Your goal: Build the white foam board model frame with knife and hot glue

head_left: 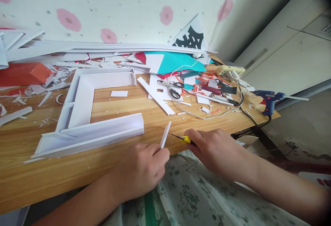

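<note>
My left hand (144, 165) is closed near the table's front edge, pinching a small white foam board strip (166, 134) that stands tilted upward. In my right hand (218, 150) is a yellow craft knife (186, 139), its thin blade pointing left toward the strip. The blade tip is close to the strip's edge; whether it touches I cannot tell. To the left lies a white U-shaped foam board frame (86, 102) with raised walls, open toward the right. A small white rectangle (119, 93) lies inside its opening.
Black-handled scissors (176, 94) and a long white strip (156, 95) lie beyond my hands. A blue glue gun (269, 100) stands at the right table edge, near a power strip (230, 70). Paper scraps, a teal sheet (178, 63) and an orange block (26, 73) line the back.
</note>
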Demonstrator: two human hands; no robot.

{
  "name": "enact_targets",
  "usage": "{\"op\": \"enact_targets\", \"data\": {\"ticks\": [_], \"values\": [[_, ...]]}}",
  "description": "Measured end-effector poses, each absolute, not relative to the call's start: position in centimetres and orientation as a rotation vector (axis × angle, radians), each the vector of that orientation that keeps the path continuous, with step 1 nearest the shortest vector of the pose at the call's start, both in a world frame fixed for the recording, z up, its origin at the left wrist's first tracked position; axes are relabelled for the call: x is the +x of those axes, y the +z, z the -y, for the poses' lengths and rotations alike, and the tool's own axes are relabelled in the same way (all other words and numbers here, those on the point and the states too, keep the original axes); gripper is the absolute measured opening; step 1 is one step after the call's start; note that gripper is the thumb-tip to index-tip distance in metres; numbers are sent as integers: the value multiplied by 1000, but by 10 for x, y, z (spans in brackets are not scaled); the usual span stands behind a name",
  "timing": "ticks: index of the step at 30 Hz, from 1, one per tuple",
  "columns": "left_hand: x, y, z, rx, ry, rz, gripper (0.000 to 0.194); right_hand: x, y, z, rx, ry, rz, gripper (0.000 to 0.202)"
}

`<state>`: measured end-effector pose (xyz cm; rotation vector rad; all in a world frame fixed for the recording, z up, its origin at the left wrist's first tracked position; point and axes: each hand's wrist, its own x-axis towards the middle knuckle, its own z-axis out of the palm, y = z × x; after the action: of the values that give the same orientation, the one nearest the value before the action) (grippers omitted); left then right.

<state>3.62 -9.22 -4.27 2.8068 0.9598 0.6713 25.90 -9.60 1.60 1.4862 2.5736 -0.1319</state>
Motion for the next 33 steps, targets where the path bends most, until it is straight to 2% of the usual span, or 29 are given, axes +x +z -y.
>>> {"op": "enact_targets", "data": {"ticks": [22,33], "values": [[37,-43,94,2827,626,-975,25,254,19,94,1424,-40,-2505,3],[36,-45,92,2764,633,-943,26,250,13,88,1325,-46,-2487,10]]}}
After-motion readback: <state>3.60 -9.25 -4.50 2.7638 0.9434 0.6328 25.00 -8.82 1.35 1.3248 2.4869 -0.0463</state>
